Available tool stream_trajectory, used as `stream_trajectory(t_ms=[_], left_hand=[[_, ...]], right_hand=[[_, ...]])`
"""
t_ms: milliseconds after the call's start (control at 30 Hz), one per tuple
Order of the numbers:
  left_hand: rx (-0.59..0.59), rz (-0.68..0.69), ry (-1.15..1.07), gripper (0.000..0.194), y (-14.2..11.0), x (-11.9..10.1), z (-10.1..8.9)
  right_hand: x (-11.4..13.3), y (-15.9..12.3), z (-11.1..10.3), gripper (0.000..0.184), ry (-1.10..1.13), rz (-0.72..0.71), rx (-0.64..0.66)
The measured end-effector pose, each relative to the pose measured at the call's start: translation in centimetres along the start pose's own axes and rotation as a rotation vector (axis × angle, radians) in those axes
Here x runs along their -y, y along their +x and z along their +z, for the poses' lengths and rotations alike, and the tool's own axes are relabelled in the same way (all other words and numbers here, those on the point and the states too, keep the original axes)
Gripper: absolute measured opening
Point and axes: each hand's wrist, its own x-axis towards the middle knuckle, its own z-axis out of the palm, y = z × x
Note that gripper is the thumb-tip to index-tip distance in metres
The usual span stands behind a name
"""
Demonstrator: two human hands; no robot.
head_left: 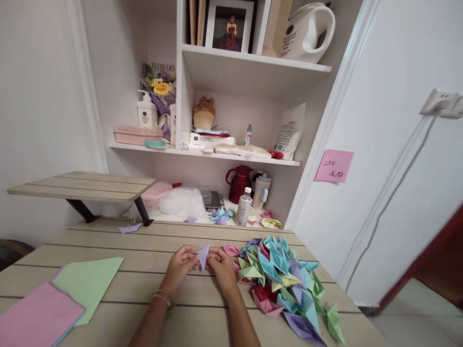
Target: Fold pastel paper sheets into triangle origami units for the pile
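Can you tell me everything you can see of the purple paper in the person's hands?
The purple paper is small and pale, looks thin and matte, and is folded, narrowing to points at top and bottom. It stands roughly upright above the table, pinched between the fingers of the left hand and right hand, which hide part of it. How many folds it has, I cannot tell.

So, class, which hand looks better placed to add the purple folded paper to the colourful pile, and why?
Probably the right hand: it is nearer the colourful pile, while the left hand is on the far side of the purple folded paper, which both hands hold.
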Motion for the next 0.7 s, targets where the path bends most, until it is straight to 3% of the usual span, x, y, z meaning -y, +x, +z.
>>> stream_trajectory(t_ms=[233, 400, 600, 700], left_hand=[[0.026, 0.075, 0.13, 0.025, -0.3, 0.1, 0.6], [0.045, 0.094, 0.177, 0.026, -0.5, 0.3, 0.8], [0.019, 0.078, 0.158, 0.035, -0.7, 0.4, 1.1], [0.051, 0.111, 0.18, 0.029, -0.9, 0.2, 1.2]], right_hand=[[-0.4, 0.0, -0.1, 0.02, -0.381, -0.169, -0.114], [0.4, -0.7, 0.1, 0.017, -0.655, -0.325, -0.103], [0.4, -0.7, 0.3, 0.02, -0.62, -0.302, -0.092], [0.4, -0.7, 0.3, 0.019, -0.61, -0.289, -0.097]])
